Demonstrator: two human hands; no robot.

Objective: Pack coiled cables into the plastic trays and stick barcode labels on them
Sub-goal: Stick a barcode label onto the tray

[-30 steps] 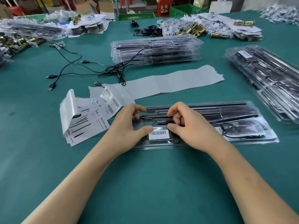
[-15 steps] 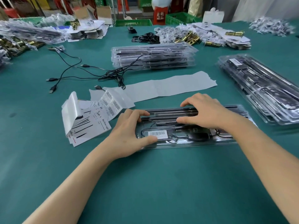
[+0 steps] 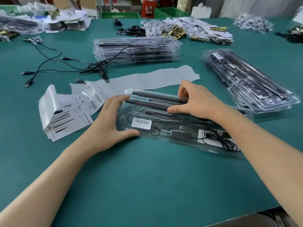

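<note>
Plastic tray [image 3: 126, 122] gripped by left hand [image 3: 113, 123] and right hand [image 3: 196, 102]; my worry: tilting could spill the coiled cable [image 3: 219, 143].

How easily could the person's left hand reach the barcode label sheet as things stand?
Probably yes: the label sheet lies just beside the left hand, nothing between. That hand grips the end of the tray, though, so it must let go first.

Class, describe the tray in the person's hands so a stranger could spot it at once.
On the green table sit a far stack and a right stack of clear trays. Nearer is a single tray with a barcode label. Unlike the stacked ones, the left hand and right hand grip it.
</note>
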